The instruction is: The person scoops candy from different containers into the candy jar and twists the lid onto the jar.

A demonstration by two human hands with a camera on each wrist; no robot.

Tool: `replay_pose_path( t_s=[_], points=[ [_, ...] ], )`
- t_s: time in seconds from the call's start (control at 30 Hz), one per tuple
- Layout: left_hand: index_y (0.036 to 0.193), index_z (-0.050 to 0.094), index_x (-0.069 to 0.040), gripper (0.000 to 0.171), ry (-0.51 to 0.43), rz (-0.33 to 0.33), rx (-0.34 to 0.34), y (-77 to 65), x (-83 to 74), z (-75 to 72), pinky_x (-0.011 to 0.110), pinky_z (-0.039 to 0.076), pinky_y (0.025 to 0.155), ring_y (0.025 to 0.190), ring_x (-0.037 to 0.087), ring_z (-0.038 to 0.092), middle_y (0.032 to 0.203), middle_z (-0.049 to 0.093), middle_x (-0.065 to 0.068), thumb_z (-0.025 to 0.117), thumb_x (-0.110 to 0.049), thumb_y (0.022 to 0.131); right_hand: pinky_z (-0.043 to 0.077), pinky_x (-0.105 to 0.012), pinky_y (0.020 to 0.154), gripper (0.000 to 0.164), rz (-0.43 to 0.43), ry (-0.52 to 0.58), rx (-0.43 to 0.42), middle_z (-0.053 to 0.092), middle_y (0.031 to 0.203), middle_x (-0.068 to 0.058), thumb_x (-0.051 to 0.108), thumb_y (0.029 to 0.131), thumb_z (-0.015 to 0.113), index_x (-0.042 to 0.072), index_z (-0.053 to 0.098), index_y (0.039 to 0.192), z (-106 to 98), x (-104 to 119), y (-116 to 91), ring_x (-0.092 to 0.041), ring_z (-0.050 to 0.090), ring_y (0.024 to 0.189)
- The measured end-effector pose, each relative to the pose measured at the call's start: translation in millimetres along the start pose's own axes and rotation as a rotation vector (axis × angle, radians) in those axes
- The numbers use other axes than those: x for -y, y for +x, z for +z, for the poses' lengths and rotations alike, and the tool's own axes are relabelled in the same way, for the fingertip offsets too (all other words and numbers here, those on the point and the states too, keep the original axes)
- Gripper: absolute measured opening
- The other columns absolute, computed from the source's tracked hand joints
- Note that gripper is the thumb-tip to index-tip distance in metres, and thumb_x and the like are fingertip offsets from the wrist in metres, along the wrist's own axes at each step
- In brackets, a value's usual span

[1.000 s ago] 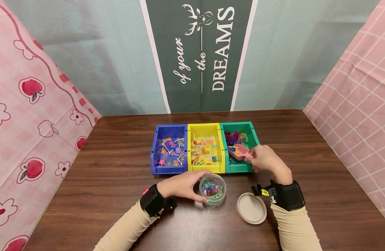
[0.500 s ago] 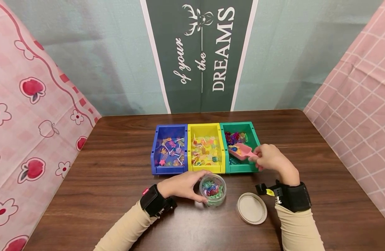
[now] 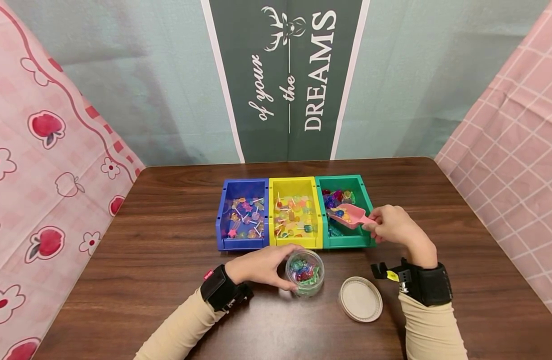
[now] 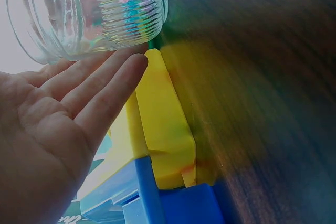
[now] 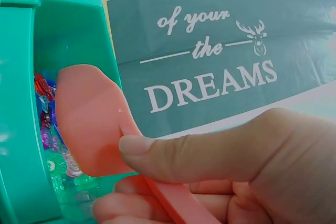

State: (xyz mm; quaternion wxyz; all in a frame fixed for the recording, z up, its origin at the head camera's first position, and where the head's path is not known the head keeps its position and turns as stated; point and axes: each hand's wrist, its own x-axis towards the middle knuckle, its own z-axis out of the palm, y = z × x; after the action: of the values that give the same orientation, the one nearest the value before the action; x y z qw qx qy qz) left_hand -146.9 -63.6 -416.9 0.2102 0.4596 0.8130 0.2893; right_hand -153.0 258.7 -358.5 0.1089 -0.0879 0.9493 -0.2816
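Observation:
In the head view my left hand (image 3: 264,266) holds a clear jar (image 3: 308,287) of colourful small pieces on the table, thumb on the near side and fingers on the far side. The left wrist view shows the fingers (image 4: 113,85) along the ribbed glass jar (image 4: 94,17). My right hand (image 3: 397,227) grips the handle of a pink scoop (image 3: 354,215) over the green bin (image 3: 348,242). Yellow and blue pieces lie in the scoop. In the right wrist view the thumb presses on the handle and the back of the scoop (image 5: 92,121) hides part of the bin's contents.
A yellow bin (image 3: 298,243) and a blue bin (image 3: 242,244), each with small candy-like charms, stand in a row left of the green one. A round lid (image 3: 360,299) lies on the wooden table (image 3: 168,225) right of the jar. Printed cloths hang around the table.
My right hand has shifted slightly right, and the scoop has moved a little with it over the green bin. The left hand and jar have stayed put.

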Motion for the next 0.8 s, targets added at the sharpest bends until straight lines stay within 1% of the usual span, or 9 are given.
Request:
replay_pose_path(
  t_s=[0.13, 0.37, 0.8],
  points=[
    [0.138, 0.038, -0.007, 0.077, 0.004, 0.002, -0.002, -0.2, 0.1, 0.4, 0.032, 0.048, 0.099, 0.113, 0.012, 0.053, 0.127, 0.058, 0.006, 0.071, -0.044, 0.078, 0.055, -0.027, 0.05, 0.017, 0.004, -0.005, -0.005, 0.064, 0.057, -0.005, 0.01, 0.085, 0.065, -0.006, 0.062, 0.083, -1.0, -0.5, -1.0, -0.019, 0.063, 0.052],
    [0.137, 0.039, -0.006, 0.077, 0.003, 0.009, -0.006, -0.1, 0.1, 0.5, 0.032, 0.049, 0.098, 0.112, 0.011, 0.053, 0.126, 0.058, 0.006, 0.071, -0.044, 0.078, 0.055, -0.027, 0.051, 0.017, 0.008, -0.008, -0.005, 0.064, 0.057, -0.005, 0.011, 0.085, 0.065, -0.006, 0.062, 0.083, -2.5, -1.0, -2.0, -0.021, 0.063, 0.053],
    [0.137, 0.039, -0.007, 0.077, 0.01, 0.007, -0.005, 0.2, 0.6, 0.7, 0.032, 0.048, 0.099, 0.113, 0.011, 0.053, 0.126, 0.058, 0.006, 0.071, -0.044, 0.078, 0.059, -0.031, 0.052, 0.019, 0.018, 0.007, 0.002, 0.065, 0.061, -0.008, 0.011, 0.084, 0.067, -0.008, 0.063, 0.085, -2.4, 1.5, -3.0, -0.02, 0.063, 0.054]
  ],
)
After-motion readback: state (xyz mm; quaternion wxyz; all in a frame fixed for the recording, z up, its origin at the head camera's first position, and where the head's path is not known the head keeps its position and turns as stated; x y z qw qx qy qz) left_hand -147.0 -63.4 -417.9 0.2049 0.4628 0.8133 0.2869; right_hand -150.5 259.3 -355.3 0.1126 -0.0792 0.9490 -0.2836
